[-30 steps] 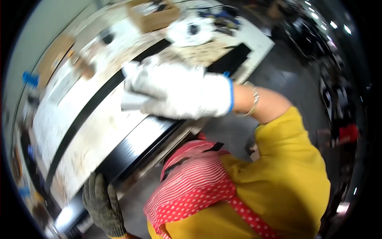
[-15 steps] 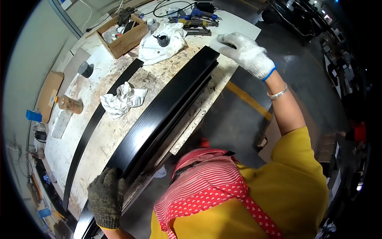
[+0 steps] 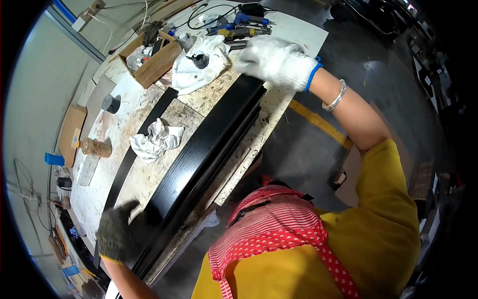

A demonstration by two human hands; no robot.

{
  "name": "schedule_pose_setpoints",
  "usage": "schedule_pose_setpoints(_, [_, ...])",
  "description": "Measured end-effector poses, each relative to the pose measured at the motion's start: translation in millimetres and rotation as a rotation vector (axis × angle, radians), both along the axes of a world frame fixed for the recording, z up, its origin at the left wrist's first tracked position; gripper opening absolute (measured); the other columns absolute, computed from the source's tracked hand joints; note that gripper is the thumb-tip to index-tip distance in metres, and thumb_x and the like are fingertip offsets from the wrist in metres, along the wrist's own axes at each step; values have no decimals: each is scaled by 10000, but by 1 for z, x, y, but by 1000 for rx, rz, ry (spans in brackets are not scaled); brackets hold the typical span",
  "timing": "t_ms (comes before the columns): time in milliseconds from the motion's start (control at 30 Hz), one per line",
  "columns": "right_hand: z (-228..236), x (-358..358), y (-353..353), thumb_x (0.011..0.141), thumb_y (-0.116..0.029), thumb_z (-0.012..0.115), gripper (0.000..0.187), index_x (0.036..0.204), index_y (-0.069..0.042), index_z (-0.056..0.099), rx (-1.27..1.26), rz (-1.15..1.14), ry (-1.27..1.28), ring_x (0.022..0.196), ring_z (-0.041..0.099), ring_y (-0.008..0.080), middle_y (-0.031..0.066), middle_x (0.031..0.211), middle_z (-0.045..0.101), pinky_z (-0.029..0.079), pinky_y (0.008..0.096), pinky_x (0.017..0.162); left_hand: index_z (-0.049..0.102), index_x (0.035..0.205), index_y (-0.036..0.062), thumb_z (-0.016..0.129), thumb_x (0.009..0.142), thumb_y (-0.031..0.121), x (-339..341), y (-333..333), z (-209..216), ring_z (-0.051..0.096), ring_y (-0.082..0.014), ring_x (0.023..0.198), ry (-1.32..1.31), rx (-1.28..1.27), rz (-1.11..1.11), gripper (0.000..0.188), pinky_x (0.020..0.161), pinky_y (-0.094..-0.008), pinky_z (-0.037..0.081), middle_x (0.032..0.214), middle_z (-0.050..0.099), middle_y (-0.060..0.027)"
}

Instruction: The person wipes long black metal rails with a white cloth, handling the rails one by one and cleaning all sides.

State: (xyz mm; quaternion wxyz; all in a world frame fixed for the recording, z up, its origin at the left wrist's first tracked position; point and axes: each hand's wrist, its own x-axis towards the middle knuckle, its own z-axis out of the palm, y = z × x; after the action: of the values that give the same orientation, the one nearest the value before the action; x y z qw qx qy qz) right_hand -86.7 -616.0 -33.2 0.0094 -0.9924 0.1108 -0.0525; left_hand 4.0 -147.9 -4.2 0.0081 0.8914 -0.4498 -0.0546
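A stack of long, curved black boards [image 3: 199,143] lies along the near edge of the worktable. My left hand [image 3: 117,234], in a dark grey-green knit glove, is at the stack's near end. Its fingers are spread, some of them blurred against the black surface. My right hand [image 3: 279,62], in a white knit glove with a blue cuff, is over the far end of the stack. Motion smears its fingers, so whether they hold anything is hidden. Beyond the stack lie a crumpled white rag [image 3: 157,141] and a separate thin black curved strip [image 3: 124,172].
The stained white worktable [image 3: 191,102] carries a wooden box of odds and ends [image 3: 152,62], a dark cup [image 3: 199,60] on a white cloth [image 3: 186,79], a dark-lidded jar [image 3: 110,103], a brownish bottle [image 3: 95,147] and several hand tools [image 3: 244,30]. A yellow floor line [image 3: 318,123] runs on the right.
My right hand has swept left, from beyond the stack's far end to over it. My left hand's fingers have spread from their closer hold on the boards. The view has shifted slightly.
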Motion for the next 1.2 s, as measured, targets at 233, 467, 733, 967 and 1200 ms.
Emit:
schedule_pose_setpoints(233, [-32,-22,-33,892,-258,578,296,813,-3,705,-336,98,-220,726,687,358,205,779,681,570,438,684,484,1418,122,678,887,295,135,-119,-64,604,-396,1165,168,236,15,591,978,-444,500,1369,565,-210])
schedule_pose_setpoints(467, [-20,-82,-23,946,-389,564,407,1216,-101,669,250,-414,-282,1184,591,331,178,1206,629,461,400,1013,387,1517,216,814,749,384,184,-139,-191,409,-351,1410,215,486,-158,895,1138,-402,381,1552,374,-204])
schedule_pose_setpoints(733, [-42,-133,-46,908,-221,706,426,1258,15,641,1135,-437,-640,1052,586,114,55,1194,651,473,250,860,667,1201,81,757,868,348,213,-182,-125,713,-235,917,277,-417,-284,436,846,-331,574,1063,730,-118])
schedule_pose_setpoints(967, [-59,-139,-54,939,-226,653,407,1276,2,631,1389,-365,-779,997,583,95,31,1191,642,479,244,794,557,1363,54,695,907,420,34,-359,-58,530,-305,1289,412,-285,-497,601,1087,-359,432,1422,514,-151])
schedule_pose_setpoints(1200, [-77,-168,-77,948,-203,635,392,1282,2,627,1451,-302,-750,1011,584,82,44,1203,634,480,225,834,607,1228,72,646,961,269,77,-354,-98,663,-169,904,917,-769,194,334,800,-293,551,999,695,-115])
